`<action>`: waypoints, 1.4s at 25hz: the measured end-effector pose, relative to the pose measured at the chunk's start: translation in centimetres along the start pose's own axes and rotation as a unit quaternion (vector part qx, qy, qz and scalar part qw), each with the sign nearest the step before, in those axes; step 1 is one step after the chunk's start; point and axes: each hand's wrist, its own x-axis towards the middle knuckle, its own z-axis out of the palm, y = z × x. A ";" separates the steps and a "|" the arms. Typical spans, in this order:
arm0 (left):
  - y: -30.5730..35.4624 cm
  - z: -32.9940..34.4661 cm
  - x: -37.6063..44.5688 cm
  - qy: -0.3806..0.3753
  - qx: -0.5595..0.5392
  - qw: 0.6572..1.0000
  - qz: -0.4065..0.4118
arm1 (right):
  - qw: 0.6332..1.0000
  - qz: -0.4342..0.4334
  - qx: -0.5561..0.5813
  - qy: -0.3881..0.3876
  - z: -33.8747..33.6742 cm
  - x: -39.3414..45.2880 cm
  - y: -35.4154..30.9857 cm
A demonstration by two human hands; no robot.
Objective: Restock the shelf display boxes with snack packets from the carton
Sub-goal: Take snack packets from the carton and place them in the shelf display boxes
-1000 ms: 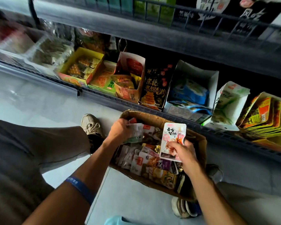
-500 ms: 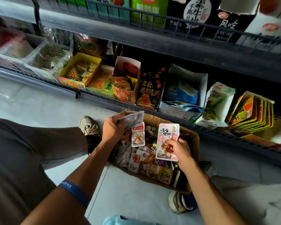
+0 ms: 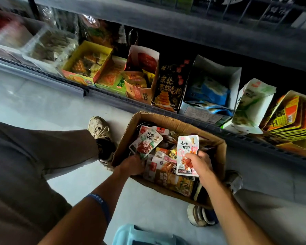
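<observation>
Head view. Brown corrugated cardboard carton (image 3: 168,124) on the pale floor, hard against the lowest dark metal shelf (image 3: 113,97), filled with a loose heap of mixed snack packets.

Right hand (image 3: 199,165): grip closed on a flat white-and-pink foil packet (image 3: 187,152), pinched at its lower half and held upright over the carton.

Left hand (image 3: 131,166): down among the heap at the carton's near-left side, fingers curled round the bottom of a white packet with green and red print (image 3: 147,140), which leans up out of the pile.

Shelf: open display boxes in a row, among them a yellow cardboard tray (image 3: 88,50) and a white tall-backed box holding blue packets (image 3: 217,71).

Handling, by judgement: packets light, thin, limp, slick film; pinch a sealed edge, not the filled middle. Likely to slide off one another if stacked loosely.
</observation>
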 end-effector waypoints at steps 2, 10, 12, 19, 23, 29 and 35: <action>0.0 0.8 0.8 0.040 -0.021 0.997 -0.067 | 1.000 0.002 -0.009 -0.006 0.2 0.6 0.4; -0.7 1.5 3.7 0.025 -0.111 0.990 -0.077 | 1.000 0.011 -0.024 -0.012 0.7 1.8 0.9; -1.0 1.6 3.9 0.017 -0.173 0.984 -0.047 | 1.000 0.015 -0.019 -0.013 0.7 1.8 0.9; -1.4 2.4 4.0 0.053 -0.242 0.969 -0.015 | 0.999 -0.004 -0.031 -0.004 0.1 1.0 0.3; -1.5 2.3 2.6 0.051 -0.216 0.974 0.045 | 0.998 -0.016 -0.054 0.002 -0.6 0.1 0.2; -0.6 1.4 2.3 -0.016 -0.186 0.982 -0.028 | 0.995 -0.027 -0.100 0.006 -1.9 -0.4 1.0; -1.5 1.5 2.9 -0.056 -0.240 0.969 0.009 | 0.993 -0.018 -0.117 0.006 -2.3 0.1 1.6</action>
